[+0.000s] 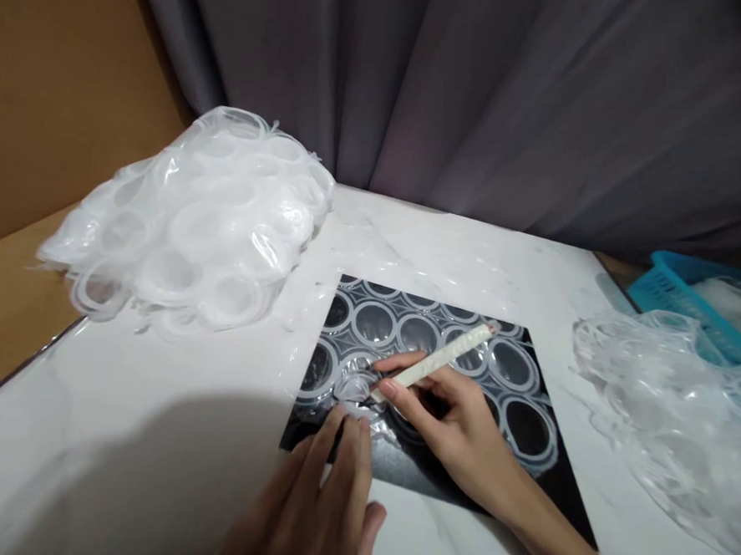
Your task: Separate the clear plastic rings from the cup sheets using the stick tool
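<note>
Seemingly working at the ringed plastic sheet [373, 324] on the black board [397, 466]: pinching the pale tool [437, 361] with the right hand [465, 430], resting slightly spread fingers of the left hand [323, 488] on the board's near-left part. Next, probably needing steady tip guidance.

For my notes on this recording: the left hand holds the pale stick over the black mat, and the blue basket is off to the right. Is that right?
Not quite: the head view shows the right hand, not the left, holding the pale stick over the black mat. The blue basket is off to the right.
</note>
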Tool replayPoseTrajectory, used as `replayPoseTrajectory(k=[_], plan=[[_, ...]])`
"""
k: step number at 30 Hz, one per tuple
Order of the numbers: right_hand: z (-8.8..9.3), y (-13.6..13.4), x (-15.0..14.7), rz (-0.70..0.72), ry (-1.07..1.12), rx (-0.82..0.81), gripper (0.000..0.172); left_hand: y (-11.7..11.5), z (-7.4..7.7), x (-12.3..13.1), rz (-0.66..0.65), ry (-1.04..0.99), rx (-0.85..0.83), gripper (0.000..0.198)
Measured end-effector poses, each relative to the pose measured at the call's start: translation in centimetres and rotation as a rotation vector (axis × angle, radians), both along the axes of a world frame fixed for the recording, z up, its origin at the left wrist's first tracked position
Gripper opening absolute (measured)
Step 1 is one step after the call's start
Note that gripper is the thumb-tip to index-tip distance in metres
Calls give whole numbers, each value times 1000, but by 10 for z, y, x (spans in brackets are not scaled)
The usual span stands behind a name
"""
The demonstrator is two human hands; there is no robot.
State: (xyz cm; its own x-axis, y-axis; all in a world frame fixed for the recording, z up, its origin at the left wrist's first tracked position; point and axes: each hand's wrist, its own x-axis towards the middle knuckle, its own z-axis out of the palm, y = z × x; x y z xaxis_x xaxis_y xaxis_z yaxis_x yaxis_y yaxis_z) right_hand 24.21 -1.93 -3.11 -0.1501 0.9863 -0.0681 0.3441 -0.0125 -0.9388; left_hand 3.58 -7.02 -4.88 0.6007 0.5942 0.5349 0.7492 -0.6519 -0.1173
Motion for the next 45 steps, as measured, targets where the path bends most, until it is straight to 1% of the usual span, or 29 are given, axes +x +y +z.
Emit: replayPoseTrajectory(k=[3,7,9,11,13,14,15,17,18,20,24,28,31,35,38,41,42,43,45], plan=[[-1,1,-1,21,26,-2,24,-7,-2,1,5,-11,-13,37],[-1,1,-3,58,36,22,21,-9,1,2,33,4,-39,39],[-1,0,-3,75,17,33,22,-9,2,4,44,9,-26,39],[0,-3,-3,77,-35,90,21,-10,2,4,47,21,-6,39],[1,-8,-2,145,-116,237,17,-10,0,3,38,41,13,40],[1,-11,-2,204,-165,362,16,-10,-1,3,26,53,21,40],[1,-14,-1,273,-232,501,20,-9,-1,1,9,61,33,40],[2,-20,1,389,-425,749,32,-7,-3,-1,-29,61,57,37],[2,-23,1,416,-529,837,37,-6,-3,-1,-46,57,64,36],[3,-26,2,431,-707,914,41,-3,-2,-2,-77,43,72,33],[6,-25,0,427,-839,956,42,0,1,0,-94,-39,38,30],[10,-10,0,375,-859,915,43,0,1,3,-69,-104,-18,33],[11,10,4,256,-804,882,43,1,1,3,-70,-78,-36,37],[13,35,14,50,-663,896,40,2,3,4,-88,-30,-66,41],[25,45,20,-81,-591,902,34,1,0,6,-70,-66,-28,39],[38,46,14,-255,-452,861,26,1,-2,7,-56,-124,-20,37],[40,44,9,-275,-400,817,23,2,-2,6,-59,-148,-32,36],[40,42,3,-254,-353,764,22,4,1,4,-71,-176,-48,36],[34,37,-13,-103,-268,658,23,10,8,-3,-151,-200,-74,33]])
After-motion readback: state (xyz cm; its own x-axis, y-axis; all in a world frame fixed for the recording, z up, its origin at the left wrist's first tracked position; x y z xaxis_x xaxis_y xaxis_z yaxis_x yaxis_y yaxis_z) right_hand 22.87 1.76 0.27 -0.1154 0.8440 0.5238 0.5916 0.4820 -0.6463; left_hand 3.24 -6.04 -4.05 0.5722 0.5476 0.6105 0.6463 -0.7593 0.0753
